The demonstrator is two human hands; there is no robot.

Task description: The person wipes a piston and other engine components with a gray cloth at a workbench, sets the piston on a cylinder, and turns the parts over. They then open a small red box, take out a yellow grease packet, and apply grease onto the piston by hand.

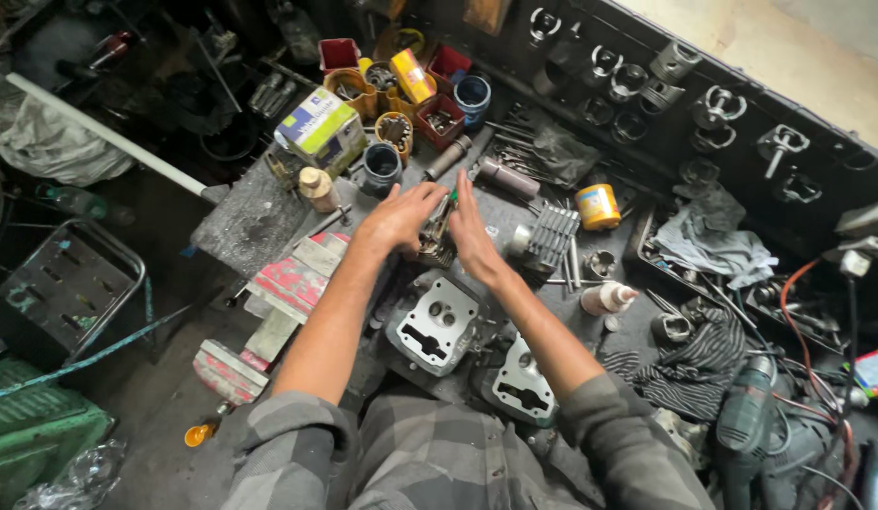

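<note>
My left hand (398, 219) and my right hand (473, 232) press from both sides on a small grey metal engine part (438, 233) held upright over a cluttered workbench (248, 219). The fingers of both hands are stretched out flat against it. A green-handled tool tip shows between my fingers, just above the part. Right below my hands lies a grey cylinder head (435, 320), and a second one (522, 382) rests nearer my body. A finned cylinder (551, 236) lies just right of my right hand.
Small tubs of parts (393, 133), a green-and-white box (318, 129) and a yellow tin (598, 206) crowd the bench. A red vise (286, 288) sits at left, rags (713, 244) and a power drill (746, 413) at right. Pistons (715, 106) line the far shelf.
</note>
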